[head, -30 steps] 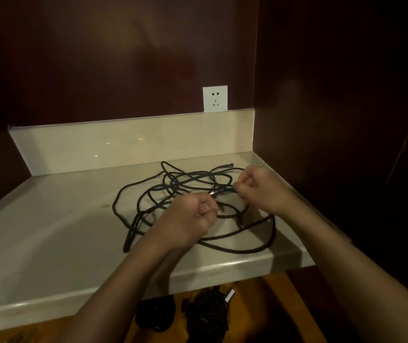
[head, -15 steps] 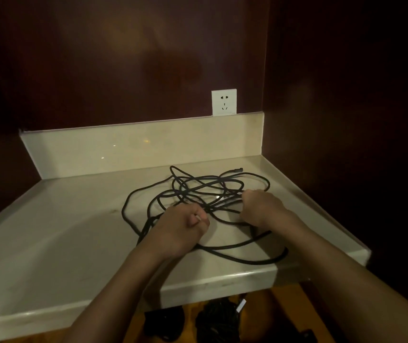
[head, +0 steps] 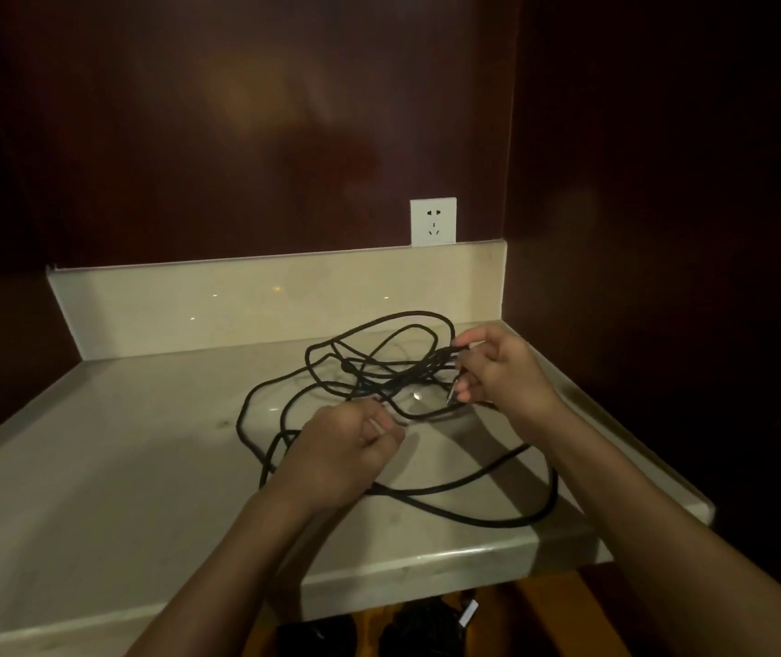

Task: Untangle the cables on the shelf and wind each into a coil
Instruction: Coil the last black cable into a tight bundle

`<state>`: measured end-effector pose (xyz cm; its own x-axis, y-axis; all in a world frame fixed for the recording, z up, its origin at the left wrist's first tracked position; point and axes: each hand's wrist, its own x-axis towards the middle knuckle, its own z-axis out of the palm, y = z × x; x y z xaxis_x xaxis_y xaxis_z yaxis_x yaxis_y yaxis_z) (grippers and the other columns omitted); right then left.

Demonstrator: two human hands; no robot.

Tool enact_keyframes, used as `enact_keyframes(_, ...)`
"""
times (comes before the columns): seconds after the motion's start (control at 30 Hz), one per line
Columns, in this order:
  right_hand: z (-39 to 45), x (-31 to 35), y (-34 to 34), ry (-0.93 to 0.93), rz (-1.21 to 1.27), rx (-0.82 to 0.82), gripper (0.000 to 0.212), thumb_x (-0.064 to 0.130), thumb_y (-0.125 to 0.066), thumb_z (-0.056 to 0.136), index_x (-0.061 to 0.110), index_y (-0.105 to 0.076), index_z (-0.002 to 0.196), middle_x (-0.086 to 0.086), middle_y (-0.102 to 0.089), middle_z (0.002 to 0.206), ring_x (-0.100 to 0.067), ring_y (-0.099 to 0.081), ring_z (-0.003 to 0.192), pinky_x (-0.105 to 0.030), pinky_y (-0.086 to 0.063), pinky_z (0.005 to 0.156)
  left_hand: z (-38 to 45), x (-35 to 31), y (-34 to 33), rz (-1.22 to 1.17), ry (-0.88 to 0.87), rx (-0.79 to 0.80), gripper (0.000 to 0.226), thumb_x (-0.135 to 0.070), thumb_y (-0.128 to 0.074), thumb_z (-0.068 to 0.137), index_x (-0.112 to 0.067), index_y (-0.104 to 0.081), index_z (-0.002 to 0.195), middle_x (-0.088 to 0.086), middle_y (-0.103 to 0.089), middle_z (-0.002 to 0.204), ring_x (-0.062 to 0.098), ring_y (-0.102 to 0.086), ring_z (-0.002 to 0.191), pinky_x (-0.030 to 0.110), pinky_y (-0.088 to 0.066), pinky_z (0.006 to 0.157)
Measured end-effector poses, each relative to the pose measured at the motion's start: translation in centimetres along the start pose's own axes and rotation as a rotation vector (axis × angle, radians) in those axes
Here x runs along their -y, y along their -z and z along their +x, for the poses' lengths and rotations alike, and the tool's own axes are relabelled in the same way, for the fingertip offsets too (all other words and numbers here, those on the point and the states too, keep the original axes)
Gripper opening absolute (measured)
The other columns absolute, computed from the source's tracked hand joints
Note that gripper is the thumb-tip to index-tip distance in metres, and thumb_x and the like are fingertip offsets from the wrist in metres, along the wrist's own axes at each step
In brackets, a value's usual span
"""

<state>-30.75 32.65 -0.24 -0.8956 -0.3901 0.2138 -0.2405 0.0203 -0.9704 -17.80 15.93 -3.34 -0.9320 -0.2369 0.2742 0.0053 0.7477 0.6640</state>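
We find a tangle of black cables (head: 379, 372) lying on the pale stone shelf (head: 118, 467), toward its right half, with a long loop trailing near the front edge. Both forearms reach in from the lower frame, bare, angled inward over the shelf. The left hand (head: 350, 448) sits low at the near side of the tangle, knuckles up, fingers curled; it appears to pinch a thin strand at the fingertips, though the strand there is blurred. The right hand (head: 497, 367) is raised at the right side of the tangle, wrist bent, thumb and fingers pinching a bunch of strands, with a small metal-tipped connector (head: 452, 393) showing just below the fingers. A white wall socket (head: 433, 221) sits above the shelf's back upstand (head: 236, 301). Dark items lie below the shelf; we cannot identify them.
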Motion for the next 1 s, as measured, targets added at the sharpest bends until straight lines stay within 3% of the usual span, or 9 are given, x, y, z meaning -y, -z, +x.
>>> enact_keyframes(0.1, 0.1, -0.1, 0.1, -0.02, -0.092, 0.019, 0.013, -0.001, -0.048, 0.098, 0.003, -0.055, 0.108, -0.014, -0.057, 0.073, -0.017, -0.054, 0.044, -0.032, -0.046, 0.044, 0.4, 0.1, 0.3, -0.013, -0.058, -0.122, 0.009, -0.033, -0.067, 0.09, -0.03, -0.068, 0.081, -0.014, -0.064, 0.067, 0.001, -0.058, 0.058, 0.027, -0.051, 0.063)
enact_keyframes(0.23, -0.3, -1.1, 0.6, -0.121, -0.451, 0.244, 0.009, 0.013, -0.053, 0.099, 0.01, -0.061, 0.102, -0.009, -0.063, 0.068, -0.014, -0.057, 0.044, -0.023, -0.044, 0.039, 0.7, -1.6, 1.3, -0.072, -0.268, -0.421, 0.018, -0.036, -0.06, 0.087, -0.023, -0.068, 0.077, -0.013, -0.059, 0.06, 0.01, -0.055, 0.053, 0.03, -0.047, 0.054)
enact_keyframes(0.33, -0.2, -1.6, 1.2, -0.175, -0.533, 0.377, 0.014, 0.021, -0.053, 0.1, 0.015, -0.066, 0.1, -0.009, -0.073, 0.076, -0.021, -0.066, 0.06, -0.023, -0.049, 0.048, 1.5, -3.1, 2.1, -0.012, -0.358, -0.532, 0.016, -0.034, -0.058, 0.09, -0.023, -0.069, 0.09, -0.011, -0.064, 0.08, 0.011, -0.059, 0.066, 0.029, -0.047, 0.057)
enact_keyframes(0.43, 0.6, -0.9, 1.6, -0.059, -0.647, 0.345, 0.019, 0.015, -0.054, 0.098, 0.017, -0.072, 0.093, 0.001, -0.072, 0.085, -0.015, -0.068, 0.078, -0.02, -0.05, 0.065, 3.2, -3.6, 1.9, 0.12, -0.267, -0.439, 0.028, -0.039, -0.06, 0.095, -0.025, -0.067, 0.118, -0.009, -0.062, 0.109, 0.007, -0.059, 0.076, 0.029, -0.049, 0.075)
enact_keyframes(0.57, 2.7, 0.4, 2.6, -0.023, -0.537, 0.221, 0.022, 0.009, -0.052, 0.096, 0.01, -0.073, 0.087, 0.005, -0.058, 0.061, -0.007, -0.052, 0.057, -0.02, -0.041, 0.053, 4.9, -3.1, 0.3, 0.368, -0.163, -0.194, 0.046, -0.052, -0.053, 0.097, -0.032, -0.057, 0.138, -0.003, -0.061, 0.13, 0.021, -0.06, 0.112, 0.034, -0.048, 0.093)
enact_keyframes(0.7, 7.5, -0.5, 2.9, -0.033, -0.34, -0.055, 0.015, 0.012, -0.052, 0.097, 0.009, -0.066, 0.093, -0.005, -0.063, 0.069, -0.012, -0.056, 0.059, -0.026, -0.046, 0.057, 5.0, -1.7, -0.5, 0.551, -0.205, -0.158, 0.028, -0.042, -0.045, 0.101, -0.033, -0.066, 0.117, -0.007, -0.062, 0.106, 0.015, -0.059, 0.101, 0.025, -0.034, 0.069)
enact_keyframes(0.83, 11.7, -3.2, 0.7, -0.14, -0.591, 0.145, 0.018, 0.009, -0.057, 0.092, -0.003, -0.069, 0.086, -0.02, -0.07, 0.081, -0.022, -0.06, 0.066, -0.032, -0.047, 0.059, 4.7, -0.2, 0.9, 0.711, -0.095, -0.136, 0.009, -0.032, -0.051, 0.098, -0.031, -0.059, 0.095, -0.01, -0.044, 0.092, 0.011, -0.05, 0.085, 0.024, -0.03, 0.064)
enact_keyframes(0.93, 13.2, -5.3, -1.6, -0.197, -0.758, 0.243, 0.029, 0.025, -0.067, 0.089, -0.003, -0.071, 0.093, -0.019, -0.071, 0.087, -0.029, -0.066, 0.077, -0.033, -0.05, 0.067, 4.7, 0.8, 2.2, 0.766, -0.01, -0.155, 0.019, -0.038, -0.05, 0.098, -0.033, -0.065, 0.108, -0.008, -0.053, 0.101, 0.013, -0.057, 0.094, 0.025, -0.033, 0.066)
enact_keyframes(1.0, 13.5, -6.1, -2.6, -0.182, -0.797, 0.22, 0.034, 0.031, -0.058, 0.096, -0.001, -0.066, 0.102, -0.015, -0.065, 0.093, -0.029, -0.062, 0.086, -0.033, -0.048, 0.072, 5.0, 1.6, 2.7, 0.848, 0.048, -0.163, 0.023, -0.039, -0.047, 0.1, -0.032, -0.066, 0.111, -0.006, -0.058, 0.108, 0.016, -0.059, 0.099, 0.026, -0.033, 0.066)
